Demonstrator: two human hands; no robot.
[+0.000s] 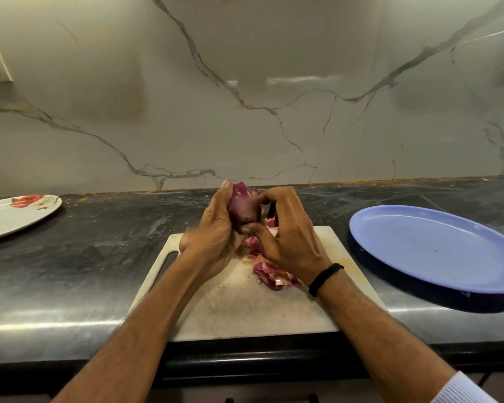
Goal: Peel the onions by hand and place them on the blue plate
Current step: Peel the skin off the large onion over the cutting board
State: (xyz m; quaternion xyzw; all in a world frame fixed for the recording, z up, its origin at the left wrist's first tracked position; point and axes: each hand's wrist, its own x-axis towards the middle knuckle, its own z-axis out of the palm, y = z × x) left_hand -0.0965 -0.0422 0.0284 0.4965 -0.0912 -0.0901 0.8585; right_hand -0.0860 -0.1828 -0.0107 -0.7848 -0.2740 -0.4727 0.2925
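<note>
First, one pale striped sleeve [463, 388] at the bottom right corner, two bare forearms reaching in. One white cutting board [245, 309] at the front edge of the dark countertop [85, 257]; on it, one loose pile of reddish onion skins [269, 274]. Two hands meet above the board's far end on one onion [242, 205], purple, partly peeled, held in the air. Left hand [216, 234] wraps it from the left, thumb up along its side. Right hand [291, 237], black wristband [325, 279], fingers curled onto the onion's right side, thumb at its lower end. Two plates: blue plate [437, 248] right of the board, well apart from the onion; white plate [9, 216] with red flower print far left, cut by the frame. Behind, veined marble wall [245, 97].
</note>
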